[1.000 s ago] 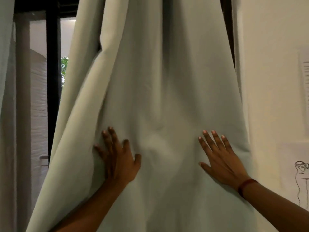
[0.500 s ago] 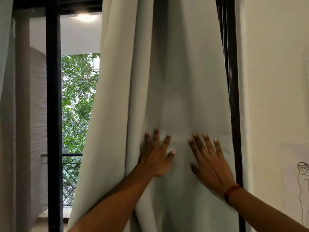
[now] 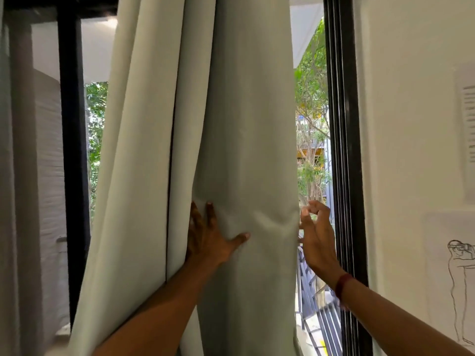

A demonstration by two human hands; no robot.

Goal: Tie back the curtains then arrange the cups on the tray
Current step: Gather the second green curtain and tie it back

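While the curtain (image 3: 244,129) hangs gathered into one thick column at the middle of the window, between the two black uprights of the window frame (image 3: 344,150), both hands work at its waist. Left hand (image 3: 209,240): flat on the left flank of the column, fingers (image 3: 203,217) straight and slightly apart, thumb spread across the front, pressing the folds inward. Right hand (image 3: 318,237): just beside the right edge, its fingers half curled with leaves showing through the gap between them; whether the lower ones have caught the hem cannot be told. A red band (image 3: 343,283) circles the right wrist. Step in hand, as judged: bunching the cloth before binding. To do it well, the two hands should close from opposite sides at one height, the right one hooking behind the edge so that no loose fold escapes; one hand should then hold the bundle while the other fetches the tie. No tie-back is in view, nor are the cups or tray; a pencil sketch (image 3: 460,278) hangs on the wall (image 3: 411,124) to the right
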